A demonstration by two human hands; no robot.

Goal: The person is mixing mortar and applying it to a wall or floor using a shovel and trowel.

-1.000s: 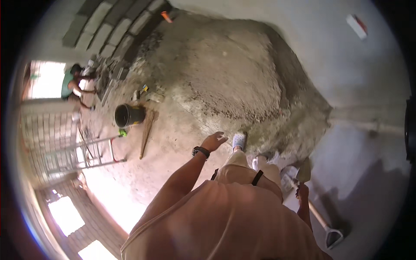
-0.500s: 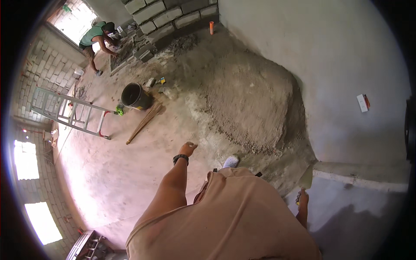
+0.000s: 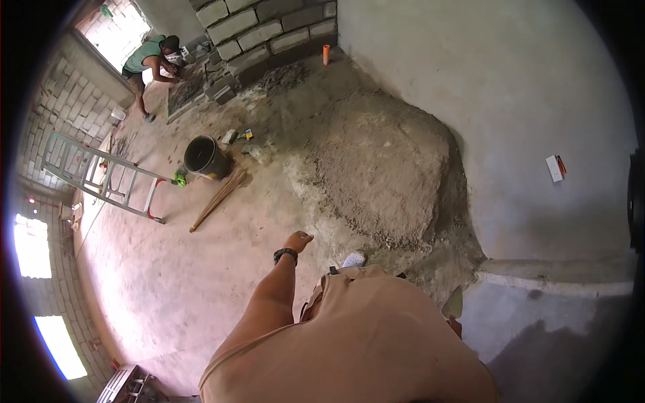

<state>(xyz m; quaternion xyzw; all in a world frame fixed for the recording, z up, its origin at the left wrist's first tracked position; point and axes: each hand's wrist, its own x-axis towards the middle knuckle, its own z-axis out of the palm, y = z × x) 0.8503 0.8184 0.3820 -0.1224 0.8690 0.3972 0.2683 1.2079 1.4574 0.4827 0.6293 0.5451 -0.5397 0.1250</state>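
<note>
My left hand (image 3: 299,242), with a dark watch on its wrist, hangs over the floor left of my pale shoe (image 3: 354,259). Its fingers look curled in, and nothing shows in them. At my right side, my right hand (image 3: 455,327) is mostly covered by my beige shirt (image 3: 363,329). It grips a trowel (image 3: 453,304), whose flat blade sticks up past the shirt beside the low ledge. The handle is hidden now. A large heap of grey-brown sand or dry mix (image 3: 383,168) lies ahead of me.
A black bucket (image 3: 205,160) and a broom of thin sticks (image 3: 218,200) are ahead left, near a metal ladder (image 3: 107,181). A co-worker (image 3: 144,67) bends over a mortar board at the far left. An orange pipe (image 3: 326,55) stands upright by the wall; an outlet plate (image 3: 554,168) is at right.
My right hand and the trowel have drawn in toward my body, mostly behind the shirt. My left hand has shifted slightly right and down in view. The co-worker's arms have moved.
</note>
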